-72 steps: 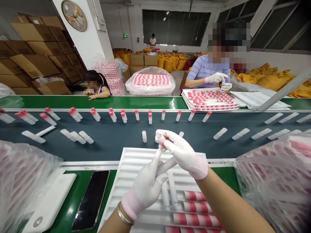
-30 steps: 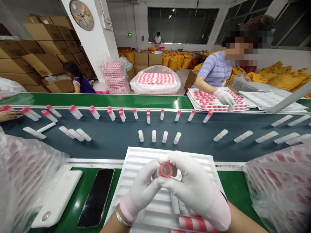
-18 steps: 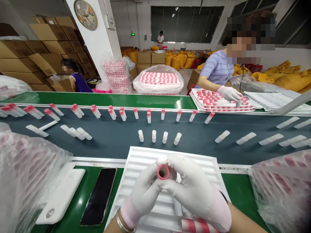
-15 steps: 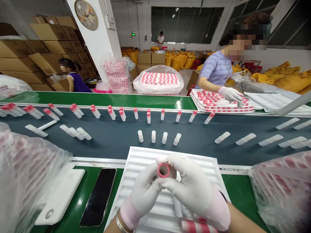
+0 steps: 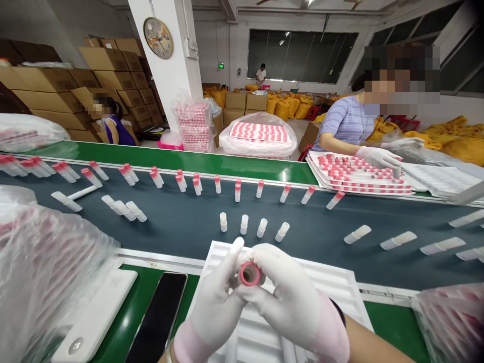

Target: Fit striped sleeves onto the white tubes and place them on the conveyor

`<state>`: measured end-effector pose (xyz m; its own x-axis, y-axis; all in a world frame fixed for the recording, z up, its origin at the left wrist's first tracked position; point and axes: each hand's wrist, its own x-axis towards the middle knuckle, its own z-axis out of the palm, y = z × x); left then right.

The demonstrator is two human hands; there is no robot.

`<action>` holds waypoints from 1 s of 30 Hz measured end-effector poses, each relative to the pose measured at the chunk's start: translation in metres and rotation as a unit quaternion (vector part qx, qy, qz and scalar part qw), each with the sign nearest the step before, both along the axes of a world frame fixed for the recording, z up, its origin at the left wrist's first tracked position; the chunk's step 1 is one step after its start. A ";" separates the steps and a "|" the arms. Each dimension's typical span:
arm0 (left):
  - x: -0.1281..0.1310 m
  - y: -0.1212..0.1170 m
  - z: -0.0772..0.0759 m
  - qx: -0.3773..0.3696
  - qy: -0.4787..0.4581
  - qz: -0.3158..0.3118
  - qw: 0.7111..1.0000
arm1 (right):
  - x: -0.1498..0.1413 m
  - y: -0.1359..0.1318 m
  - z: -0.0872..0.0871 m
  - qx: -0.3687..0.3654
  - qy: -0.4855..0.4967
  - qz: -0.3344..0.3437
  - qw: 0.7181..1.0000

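Probably light, stiff and slightly slick, the pink-rimmed tube (image 5: 250,274) was held by the left hand (image 5: 216,303) and right hand (image 5: 290,293) together over the white tray (image 5: 337,283), seemingly best gripped softly round its outer wall.

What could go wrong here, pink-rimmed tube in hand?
1. The right hand grips the pink-rimmed tube; a slip might drop it onto the tray.
2. The left hand has a finger raised near the white tubes; reaching forward could knock one.
3. The phone lies near that hand and might get bumped.
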<state>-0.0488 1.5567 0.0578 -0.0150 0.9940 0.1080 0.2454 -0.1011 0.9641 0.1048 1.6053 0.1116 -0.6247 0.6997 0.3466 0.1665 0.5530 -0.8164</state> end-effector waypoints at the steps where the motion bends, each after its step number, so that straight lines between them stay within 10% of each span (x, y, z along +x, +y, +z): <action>1: -0.005 0.007 -0.002 -0.019 -0.017 0.001 1.000 | -0.003 0.011 -0.002 0.003 -0.008 0.006 1.000; 10: -0.087 0.103 -0.080 -0.176 0.116 0.242 0.947 | -0.015 0.219 -0.066 -0.042 -0.165 -0.294 0.941; 15: -0.107 0.141 -0.108 -0.191 0.147 0.235 0.942 | -0.033 0.262 -0.104 -0.067 -0.198 -0.325 0.922; 24: -0.104 0.148 -0.093 -0.148 0.154 0.218 0.952 | -0.032 0.241 -0.069 -0.050 -0.257 -0.316 0.912; 30: -0.067 0.099 -0.058 -0.058 0.146 0.207 0.966 | 0.081 0.094 -0.060 -0.037 -0.395 -0.230 0.889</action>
